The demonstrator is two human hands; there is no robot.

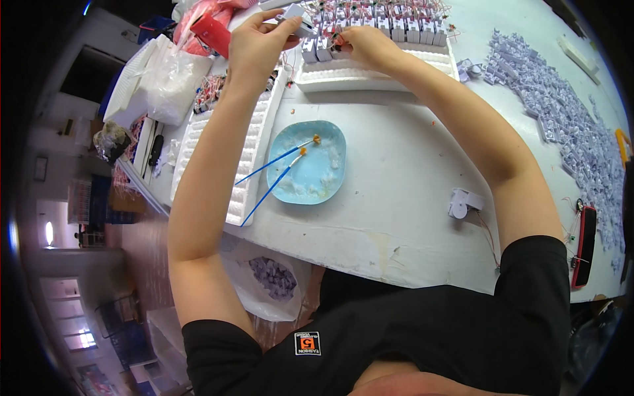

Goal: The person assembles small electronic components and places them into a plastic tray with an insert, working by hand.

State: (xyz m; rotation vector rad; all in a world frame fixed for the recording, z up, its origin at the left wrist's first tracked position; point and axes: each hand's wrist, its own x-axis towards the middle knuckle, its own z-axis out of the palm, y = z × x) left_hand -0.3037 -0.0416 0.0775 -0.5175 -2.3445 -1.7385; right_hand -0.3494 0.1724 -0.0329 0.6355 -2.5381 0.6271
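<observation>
At the far side of the table, my left hand (256,45) grips a small pale grey plastic casing (297,18) between thumb and fingers, raised at the left end of a white foam tray (380,82). Several similar casings (412,32), trailing thin red wires, stand upright in rows in that tray. Just to the right, my right hand (367,45) has its thumb and fingertips closed on thin red wires (338,41) above the nearest casings. Its fingers partly hide where those wires lead.
A blue dish (307,175) holds white residue and two blue brushes (277,181). Left of it lies another foam tray (205,148). A large heap of grey plastic parts (561,112) covers the right side. One wired part (465,202) and a red-black device (583,247) lie nearer.
</observation>
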